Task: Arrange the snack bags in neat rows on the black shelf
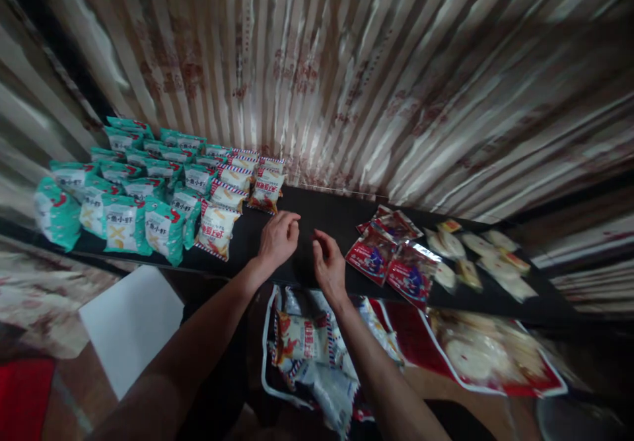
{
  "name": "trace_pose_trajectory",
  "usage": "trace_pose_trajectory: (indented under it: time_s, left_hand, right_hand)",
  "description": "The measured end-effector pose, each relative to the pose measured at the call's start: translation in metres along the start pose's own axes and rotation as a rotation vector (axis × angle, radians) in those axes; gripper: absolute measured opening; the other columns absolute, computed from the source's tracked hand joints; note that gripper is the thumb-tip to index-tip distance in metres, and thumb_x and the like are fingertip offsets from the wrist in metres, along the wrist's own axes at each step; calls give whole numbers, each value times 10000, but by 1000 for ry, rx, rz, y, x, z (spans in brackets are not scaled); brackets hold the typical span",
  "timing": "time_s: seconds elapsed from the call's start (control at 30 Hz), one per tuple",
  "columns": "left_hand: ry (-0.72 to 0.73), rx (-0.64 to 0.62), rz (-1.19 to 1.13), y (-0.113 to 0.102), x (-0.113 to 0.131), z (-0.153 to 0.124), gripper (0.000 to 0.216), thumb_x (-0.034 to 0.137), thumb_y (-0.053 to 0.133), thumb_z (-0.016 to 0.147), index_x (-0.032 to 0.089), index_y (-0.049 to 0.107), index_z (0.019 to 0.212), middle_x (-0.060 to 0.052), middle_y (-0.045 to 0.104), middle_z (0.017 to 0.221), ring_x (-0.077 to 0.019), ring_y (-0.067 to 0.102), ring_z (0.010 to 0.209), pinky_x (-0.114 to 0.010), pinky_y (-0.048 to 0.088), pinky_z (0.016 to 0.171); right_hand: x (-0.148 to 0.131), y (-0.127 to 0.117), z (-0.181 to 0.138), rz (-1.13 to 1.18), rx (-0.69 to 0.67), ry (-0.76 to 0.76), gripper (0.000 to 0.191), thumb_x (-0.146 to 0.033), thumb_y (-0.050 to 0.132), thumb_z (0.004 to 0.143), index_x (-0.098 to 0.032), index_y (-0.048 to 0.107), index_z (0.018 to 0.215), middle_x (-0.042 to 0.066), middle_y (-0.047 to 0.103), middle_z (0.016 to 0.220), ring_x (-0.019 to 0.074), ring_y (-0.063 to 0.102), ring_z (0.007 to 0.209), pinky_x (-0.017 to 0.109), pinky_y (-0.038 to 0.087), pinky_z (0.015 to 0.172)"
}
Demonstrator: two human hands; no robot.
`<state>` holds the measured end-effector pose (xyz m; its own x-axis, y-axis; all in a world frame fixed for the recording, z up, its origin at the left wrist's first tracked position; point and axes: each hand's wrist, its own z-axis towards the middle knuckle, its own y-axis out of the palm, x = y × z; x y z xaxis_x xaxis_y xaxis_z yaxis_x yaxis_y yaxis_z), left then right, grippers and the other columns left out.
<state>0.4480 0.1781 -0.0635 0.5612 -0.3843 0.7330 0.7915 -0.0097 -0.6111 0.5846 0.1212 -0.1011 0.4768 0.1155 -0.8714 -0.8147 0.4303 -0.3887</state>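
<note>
My left hand [280, 237] hovers over the black shelf, just right of the striped-edge snack bags, its fingers loosely bent and nothing visible in it. Across a small gap my right hand [329, 264] has thumb and fingers curved apart, holding nothing. Nearest to the left hand are an upright white-and-orange snack bag [216, 228] and another snack bag [267, 187] behind it. Below my forearms a white-rimmed basket [266, 355] holds more striped-edge snack bags [300, 337], partly covered by the right forearm.
Rows of teal snack bags [123, 224] stand at the left of the shelf. Flat red packets [369, 254] and clear packs of pale food [500, 263] lie to the right. A red-and-white container [537, 388] sits lower right. A white board [131, 322] is at lower left; a striped curtain [317, 78] hangs behind.
</note>
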Motion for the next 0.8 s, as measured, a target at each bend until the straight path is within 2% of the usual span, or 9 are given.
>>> trace_pose_trajectory:
  time_s: [0.13, 0.23, 0.3, 0.37, 0.5, 0.6, 0.7, 0.8]
  left_hand:
    - [130, -498, 17, 0, 29, -61, 253, 239, 410, 876, 248, 612, 1029, -31, 628, 1028, -167, 566, 1018, -285, 413, 964]
    - [170, -726, 85, 12, 28, -116, 330, 244, 521, 813, 219, 571, 1138, -74, 590, 1164, -233, 510, 1133, -355, 391, 994]
    - [104, -798, 199, 23, 20, -146, 600, 256, 652, 716, 167, 464, 1279, -144, 499, 1306, -308, 416, 1246, -429, 342, 1038]
    - [81, -822, 292, 32, 11, -164, 740, 206, 685, 671, 142, 385, 1345, -180, 427, 1377, -336, 342, 1305, -451, 291, 1069]
    - [58, -747, 338, 38, 5, -168, 615, 105, 562, 702, 140, 432, 1303, -163, 544, 1250, -289, 460, 1210, -419, 323, 1040]
    - [50, -754, 266, 28, 10, -159, 564, 163, 573, 682, 164, 495, 1241, -137, 590, 1185, -283, 518, 1142, -405, 365, 1005]
    - [5, -776, 176, 12, 17, -151, 615, 246, 609, 655, 184, 493, 1255, -116, 596, 1194, -279, 540, 1121, -378, 390, 990]
    - [-44, -704, 126, -2, 20, -142, 647, 301, 608, 675, 196, 459, 1296, -103, 563, 1261, -273, 510, 1170, -359, 368, 1017]
  right_hand:
    - [3, -41, -57, -63, -7, 107, 343, -438, 479, 848, -210, 603, 1072, 95, 647, 1063, 234, 603, 984, 406, 461, 913]
    - [12, -63, -97, -108, -30, 171, 355, -459, 483, 838, -209, 619, 1051, 103, 661, 1042, 247, 618, 953, 422, 473, 883]
    - [19, -72, -119, -127, -44, 195, 364, -472, 485, 830, -212, 628, 1041, 109, 663, 1050, 259, 622, 952, 440, 472, 881]
    - [26, -76, -136, -125, -59, 217, 371, -480, 496, 817, -213, 632, 1037, 111, 662, 1064, 268, 622, 964, 458, 465, 894]
    - [35, -78, -153, -123, -16, 264, 374, -497, 495, 800, -219, 636, 1007, 112, 665, 1054, 282, 614, 978, 487, 454, 909]
    - [33, -80, -155, -121, 26, 271, 395, -519, 490, 788, -219, 632, 1002, 117, 662, 1049, 287, 611, 979, 492, 449, 911]
    - [25, -84, -153, -114, 65, 297, 438, -538, 497, 777, -212, 617, 1045, 128, 638, 1111, 287, 596, 1011, 478, 440, 929]
    - [12, -86, -149, -70, 123, 367, 501, -546, 514, 771, -206, 573, 1134, 131, 589, 1215, 286, 550, 1112, 453, 420, 971]
